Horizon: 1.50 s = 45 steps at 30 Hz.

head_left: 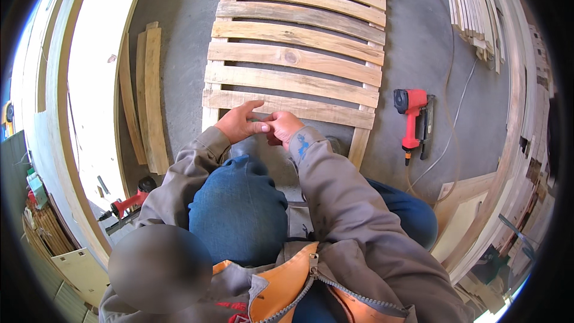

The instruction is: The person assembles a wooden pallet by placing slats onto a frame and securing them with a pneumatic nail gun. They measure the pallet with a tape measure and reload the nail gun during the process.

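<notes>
Seen from above, a person crouches on a grey concrete floor [418,42] with both hands meeting just over the near edge of a slatted wooden pallet [296,54]; the left hand [239,122] has its fingers [254,106] loosely curled with the forefinger raised, its thumb tip touching the right hand [282,127]; the right hand's fingers are drawn in toward the left thumb, and whether anything small is pinched between the two hands cannot be told; both wrists come out of grey jacket sleeves, and a knee in blue jeans sits directly below the hands; the pallet lies flat on the floor, its pale slats running side to side and stretching away to the top of the view, with its nearest slat right beneath the hands; on the floor to the right of the pallet, well apart from the hands, lies a red nail gun [412,122] with a thin hose trailing from it; to the left of the pallet a few loose boards [149,96] lie side by side on the floor; a second red power tool [128,203] rests near the person's left elbow; stacks of timber strips [475,6] fill the upper right corner.
</notes>
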Each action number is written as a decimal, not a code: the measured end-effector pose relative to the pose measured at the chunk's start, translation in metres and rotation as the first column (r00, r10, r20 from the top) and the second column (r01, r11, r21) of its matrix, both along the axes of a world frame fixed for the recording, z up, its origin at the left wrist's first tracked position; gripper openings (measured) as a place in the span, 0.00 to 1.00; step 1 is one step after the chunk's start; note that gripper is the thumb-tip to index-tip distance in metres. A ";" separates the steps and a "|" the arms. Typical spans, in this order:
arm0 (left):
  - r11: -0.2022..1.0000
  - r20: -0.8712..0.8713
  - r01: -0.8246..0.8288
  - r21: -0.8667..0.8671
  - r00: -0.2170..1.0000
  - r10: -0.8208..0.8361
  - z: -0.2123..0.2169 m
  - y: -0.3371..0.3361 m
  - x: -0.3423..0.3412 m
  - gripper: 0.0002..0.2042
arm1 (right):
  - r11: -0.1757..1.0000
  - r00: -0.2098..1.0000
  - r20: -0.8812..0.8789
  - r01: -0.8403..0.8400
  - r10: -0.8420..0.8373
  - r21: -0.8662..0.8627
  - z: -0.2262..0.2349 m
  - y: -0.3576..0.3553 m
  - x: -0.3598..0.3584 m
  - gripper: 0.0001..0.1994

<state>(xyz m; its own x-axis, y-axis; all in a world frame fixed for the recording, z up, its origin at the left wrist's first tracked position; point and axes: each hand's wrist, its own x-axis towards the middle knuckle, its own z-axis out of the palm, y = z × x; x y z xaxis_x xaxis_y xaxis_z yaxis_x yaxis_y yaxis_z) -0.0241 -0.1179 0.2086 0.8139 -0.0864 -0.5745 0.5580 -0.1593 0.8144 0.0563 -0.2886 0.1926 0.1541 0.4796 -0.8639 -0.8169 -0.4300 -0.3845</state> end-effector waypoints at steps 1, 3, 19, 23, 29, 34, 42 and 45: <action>1.000 0.015 -0.030 0.005 0.999 0.030 -0.001 0.001 -0.002 0.46 | 1.000 1.000 -0.025 0.008 -0.008 0.000 0.008 0.003 0.006 0.08; 0.996 0.047 -0.093 0.016 0.995 0.092 -0.005 0.004 -0.007 0.43 | 0.998 0.999 -0.018 0.050 -0.049 0.047 0.005 0.003 0.013 0.08; 0.763 -0.327 -0.522 0.381 0.696 0.639 -0.066 0.008 -0.214 0.12 | 0.893 0.707 0.546 0.375 -0.450 0.250 0.129 0.077 0.232 0.08; 0.718 -0.206 -0.536 0.445 0.719 0.664 -0.079 0.027 -0.171 0.11 | 0.881 0.743 0.473 0.401 -0.474 0.252 0.087 0.052 0.191 0.06; 0.629 -0.005 0.061 0.775 0.996 -0.090 -0.127 0.095 -0.088 0.10 | 0.880 0.827 0.325 0.474 -0.459 0.039 0.003 -0.015 0.102 0.03; 0.514 -0.216 0.336 0.789 0.936 -0.279 -0.144 0.120 -0.009 0.12 | 0.839 0.832 0.273 0.529 -0.483 -0.127 -0.034 -0.063 0.054 0.07; 0.515 -0.258 0.372 0.772 0.924 -0.281 -0.155 0.127 0.006 0.12 | 0.853 0.831 0.332 0.508 -0.447 -0.122 -0.034 -0.062 0.060 0.07; 0.525 -0.282 0.404 0.749 0.912 -0.299 -0.154 0.123 0.010 0.12 | 0.851 0.826 0.349 0.510 -0.442 -0.128 -0.034 -0.062 0.068 0.07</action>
